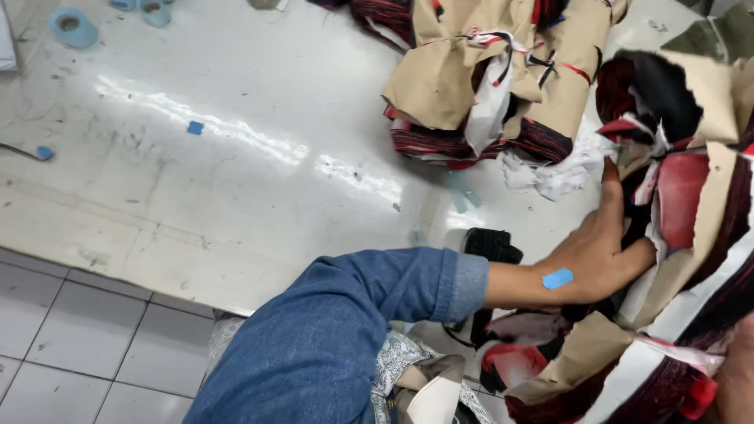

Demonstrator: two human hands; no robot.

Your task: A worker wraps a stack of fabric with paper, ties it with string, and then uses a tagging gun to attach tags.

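- The left hand [601, 239], in a blue denim sleeve [345, 330], reaches across from the near middle to the right, with a small blue sticker [558, 279] on the wrist.
- It lies flat and open, thumb pointing to the far side, its fingers pushed in under the near bundle of cut fabric pieces [691, 212], so their grip is hidden.
- That bundle of tan, red, black and white layers lies on the right of the desk [236, 180], touching the hand and spreading beyond it to the right and near side.
- Part of the right hand [738, 377] shows at the near right edge, against the same bundle; I cannot tell whether it grips.
- A second bundle [487, 71], tied with strips, lies on the far side, apart from the hand.
- Blue tape rolls [73, 27] sit at the far left corner, well apart.
- A tiled floor [71, 345] shows at near left.
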